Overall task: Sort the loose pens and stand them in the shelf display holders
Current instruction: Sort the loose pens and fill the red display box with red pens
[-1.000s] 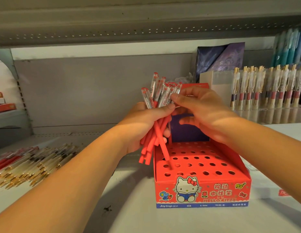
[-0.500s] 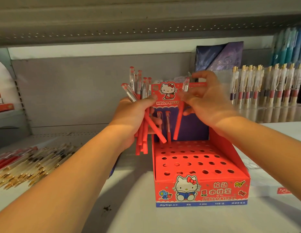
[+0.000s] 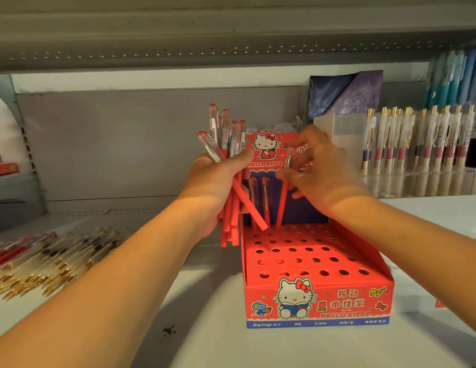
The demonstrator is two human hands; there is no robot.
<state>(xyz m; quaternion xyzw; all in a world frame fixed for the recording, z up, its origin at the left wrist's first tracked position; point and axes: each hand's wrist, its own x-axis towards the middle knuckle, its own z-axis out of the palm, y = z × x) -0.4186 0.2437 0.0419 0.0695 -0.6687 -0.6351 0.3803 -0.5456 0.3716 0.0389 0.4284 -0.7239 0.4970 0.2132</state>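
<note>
The red holder (image 3: 315,288) sits on the shelf (image 3: 178,328). The left hand (image 3: 213,189) grips a pen bundle (image 3: 226,139) near upright, caps up. The right hand (image 3: 327,181) pinches one pen (image 3: 282,203) in its fingers (image 3: 307,136), tip down at the back row. The cap is blurred, and I can't tell whether it's seated.

Pretty clearly a shop, a stationery aisle by the look of it. Grey metal store shelving (image 3: 98,144) is seen, with a perforated upper shelf (image 3: 151,53) overhead. A branded cartoon display box (image 3: 311,309), punched with rows of holes, is set out on the deck. Identical gold-clipped pens (image 3: 417,144) are lined up in a clear holder beside it, more stock is heaped as loose pens (image 3: 45,256) at the left, and barcode-style labels are stuck on the red pens (image 3: 227,134).
</note>
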